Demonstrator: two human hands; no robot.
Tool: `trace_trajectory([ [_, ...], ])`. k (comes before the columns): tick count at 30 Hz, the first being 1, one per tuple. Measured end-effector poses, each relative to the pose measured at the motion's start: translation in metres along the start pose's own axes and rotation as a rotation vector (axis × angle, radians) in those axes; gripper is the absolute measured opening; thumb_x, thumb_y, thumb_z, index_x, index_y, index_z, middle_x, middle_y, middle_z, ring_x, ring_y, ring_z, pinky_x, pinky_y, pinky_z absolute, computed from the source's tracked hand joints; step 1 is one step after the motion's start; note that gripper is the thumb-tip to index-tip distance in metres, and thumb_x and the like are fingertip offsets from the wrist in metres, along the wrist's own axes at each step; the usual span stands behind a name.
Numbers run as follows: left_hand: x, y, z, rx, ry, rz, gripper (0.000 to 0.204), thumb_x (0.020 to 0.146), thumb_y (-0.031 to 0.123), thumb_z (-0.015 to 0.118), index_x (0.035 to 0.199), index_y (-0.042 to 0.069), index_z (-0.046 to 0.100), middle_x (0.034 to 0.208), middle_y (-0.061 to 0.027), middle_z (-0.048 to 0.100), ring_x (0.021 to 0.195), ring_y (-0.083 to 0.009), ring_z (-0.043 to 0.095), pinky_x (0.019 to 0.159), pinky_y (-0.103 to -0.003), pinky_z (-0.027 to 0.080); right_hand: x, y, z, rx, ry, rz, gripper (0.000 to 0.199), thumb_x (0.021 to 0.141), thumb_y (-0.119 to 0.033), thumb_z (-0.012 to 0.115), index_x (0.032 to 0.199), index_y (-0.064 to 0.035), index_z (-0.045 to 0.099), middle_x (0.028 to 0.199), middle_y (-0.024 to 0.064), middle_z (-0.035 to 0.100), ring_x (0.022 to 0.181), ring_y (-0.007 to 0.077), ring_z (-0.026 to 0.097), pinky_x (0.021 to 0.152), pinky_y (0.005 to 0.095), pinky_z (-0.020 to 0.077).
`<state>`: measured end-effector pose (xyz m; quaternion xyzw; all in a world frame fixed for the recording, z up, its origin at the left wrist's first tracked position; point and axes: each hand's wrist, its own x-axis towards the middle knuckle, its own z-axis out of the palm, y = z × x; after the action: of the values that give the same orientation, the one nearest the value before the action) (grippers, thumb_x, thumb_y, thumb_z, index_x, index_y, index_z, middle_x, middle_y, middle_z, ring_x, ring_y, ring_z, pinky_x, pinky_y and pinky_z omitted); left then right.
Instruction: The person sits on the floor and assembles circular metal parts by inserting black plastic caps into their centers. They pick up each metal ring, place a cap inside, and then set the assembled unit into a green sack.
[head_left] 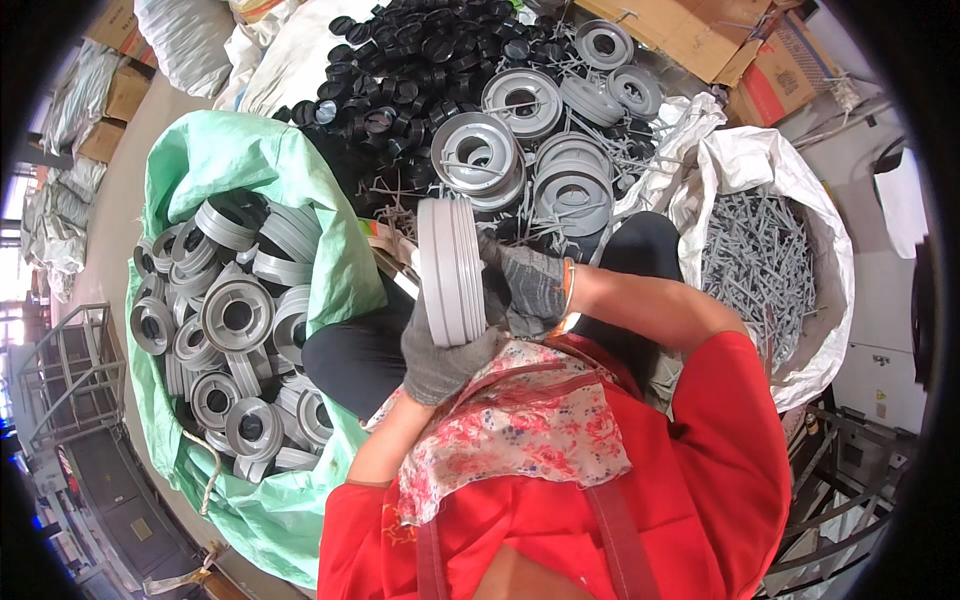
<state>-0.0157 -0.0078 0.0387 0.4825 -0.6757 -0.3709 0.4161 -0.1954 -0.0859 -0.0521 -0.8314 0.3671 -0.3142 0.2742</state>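
In front of my lap I hold a grey ribbed plastic ring point(450, 272) on edge. My left hand point(447, 358), in a grey knit glove, is closed around its lower part. My right hand point(532, 288), gloved too, is curled against the ring's right side; the ring hides its fingertips, and what they grip cannot be made out. Just beyond lie more grey flanged rings point(478, 158), some with thin sprue sticks across their openings. A green woven sack point(210, 140) at my left is full of similar grey rings point(238, 314).
A large heap of black plastic caps point(400, 110) lies ahead. To my right stands a white woven sack point(835, 290) filled with thin grey sprue sticks point(755, 265). Cardboard boxes point(785, 70) are at the far right, a metal step frame point(75, 370) at the left.
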Motion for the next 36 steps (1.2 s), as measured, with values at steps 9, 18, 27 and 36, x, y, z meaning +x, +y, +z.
trace_trajectory([
  [9,0.045,-0.020,-0.104,0.598,0.599,0.342,0.076,0.077,0.007,0.067,0.139,-0.003,0.024,0.143,-0.0224,0.026,0.132,-0.0278,0.030,0.108,-0.036,0.025,-0.064,0.203,-0.107,-0.851,-0.252,0.518,0.032,0.076,-0.012,0.053,0.104,0.0028,0.056,0.095,0.0245,0.062,0.088,0.0369,0.062,0.078,0.0433,0.0497],
  [18,0.030,-0.097,0.025,-0.808,-0.150,-0.517,0.082,0.070,0.018,0.076,0.134,-0.008,0.031,0.123,-0.0168,0.053,0.110,-0.0242,0.053,0.093,-0.031,0.043,0.002,0.068,-0.072,-0.266,-0.158,0.201,0.040,0.079,-0.018,0.053,0.113,0.0032,0.056,0.093,0.0195,0.064,0.084,0.0333,0.062,0.075,0.0387,0.0496],
  [27,0.036,-0.057,0.004,-0.166,-0.035,-0.360,0.047,0.071,0.017,0.074,0.111,0.000,0.056,0.093,-0.0065,0.065,0.080,-0.0133,0.062,0.071,-0.027,0.051,-0.010,0.142,0.043,-0.524,-0.557,0.326,0.054,0.073,-0.009,0.052,0.127,-0.0115,0.048,0.115,0.0198,0.055,0.100,0.0345,0.057,0.085,0.0431,0.0458],
  [36,0.014,-0.083,-0.008,-0.340,0.254,-0.429,0.047,0.068,0.016,0.079,0.107,0.001,0.057,0.093,-0.0066,0.065,0.080,-0.0142,0.062,0.070,-0.027,0.051,0.008,0.102,-0.011,-0.797,-0.536,0.187,0.025,0.067,-0.011,0.057,0.090,-0.0027,0.061,0.091,0.0180,0.060,0.081,0.0334,0.059,0.069,0.0439,0.0473],
])
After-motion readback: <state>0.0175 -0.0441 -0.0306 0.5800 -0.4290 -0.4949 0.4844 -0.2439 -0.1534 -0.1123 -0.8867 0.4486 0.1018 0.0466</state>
